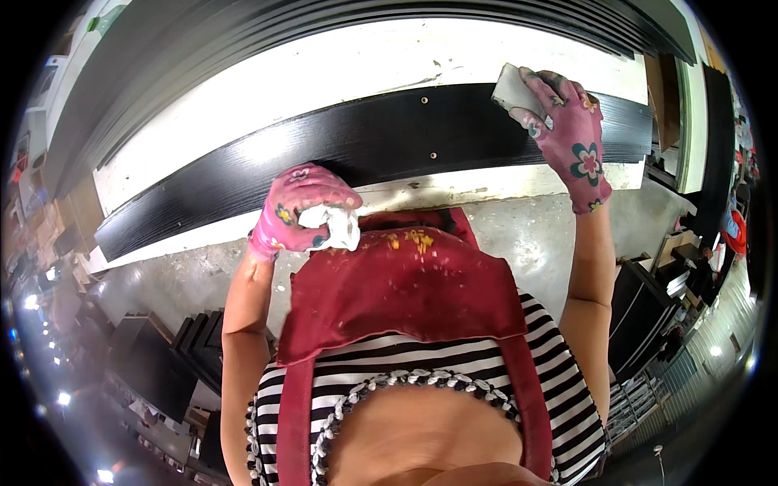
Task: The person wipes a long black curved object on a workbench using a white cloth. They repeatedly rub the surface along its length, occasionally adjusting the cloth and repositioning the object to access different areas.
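Note:
A long black board (340,146) with wood grain and small brass-coloured holes lies across a white worktable (324,61). My right hand (571,134), in a pink flowered glove, grips a pale grey sanding block (515,91) against the far edge of the board, near its right end. At the board's near edge, left of my body, my left hand (304,206) wears a matching glove. Its fingers are closed around a crumpled white cloth (336,225); whether this is cloth or paper is hard to tell.
Several dark boards (203,69) lie stacked along the table's far side, curving from left to right. Behind me to the left stand black panels (154,364), and more black panels (640,316) stand at the right. Grey concrete floor (527,235) shows below the table's near edge.

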`<state>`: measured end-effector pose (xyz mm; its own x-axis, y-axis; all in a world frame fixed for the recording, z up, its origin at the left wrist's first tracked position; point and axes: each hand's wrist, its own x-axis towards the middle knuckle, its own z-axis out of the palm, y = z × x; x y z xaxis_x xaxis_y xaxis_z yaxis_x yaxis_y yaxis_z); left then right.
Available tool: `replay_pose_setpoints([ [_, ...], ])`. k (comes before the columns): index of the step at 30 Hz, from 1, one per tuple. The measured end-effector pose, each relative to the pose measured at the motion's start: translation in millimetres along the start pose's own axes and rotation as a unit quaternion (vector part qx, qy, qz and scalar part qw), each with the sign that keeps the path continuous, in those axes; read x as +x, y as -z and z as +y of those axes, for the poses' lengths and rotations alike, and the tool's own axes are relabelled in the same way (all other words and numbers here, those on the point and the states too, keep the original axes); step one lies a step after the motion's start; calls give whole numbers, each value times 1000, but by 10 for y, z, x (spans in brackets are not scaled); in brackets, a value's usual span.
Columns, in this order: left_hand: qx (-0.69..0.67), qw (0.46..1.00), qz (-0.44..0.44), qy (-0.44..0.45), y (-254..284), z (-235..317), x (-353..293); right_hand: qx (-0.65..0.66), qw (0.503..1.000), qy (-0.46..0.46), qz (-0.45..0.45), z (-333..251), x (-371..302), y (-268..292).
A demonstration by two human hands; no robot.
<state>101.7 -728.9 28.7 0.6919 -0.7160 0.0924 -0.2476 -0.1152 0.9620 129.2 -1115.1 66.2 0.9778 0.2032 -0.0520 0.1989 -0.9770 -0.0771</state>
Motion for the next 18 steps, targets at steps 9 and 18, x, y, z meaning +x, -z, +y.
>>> replay_pose_setpoints([
  [9, -50, 994, -83, -40, -355, -1, 660, 68, 985, 139, 75, -909, 264, -224],
  [18, -64, 993, -88, -33, -379, -5, 724, -36, 993, -61, 92, 685, -256, -95],
])
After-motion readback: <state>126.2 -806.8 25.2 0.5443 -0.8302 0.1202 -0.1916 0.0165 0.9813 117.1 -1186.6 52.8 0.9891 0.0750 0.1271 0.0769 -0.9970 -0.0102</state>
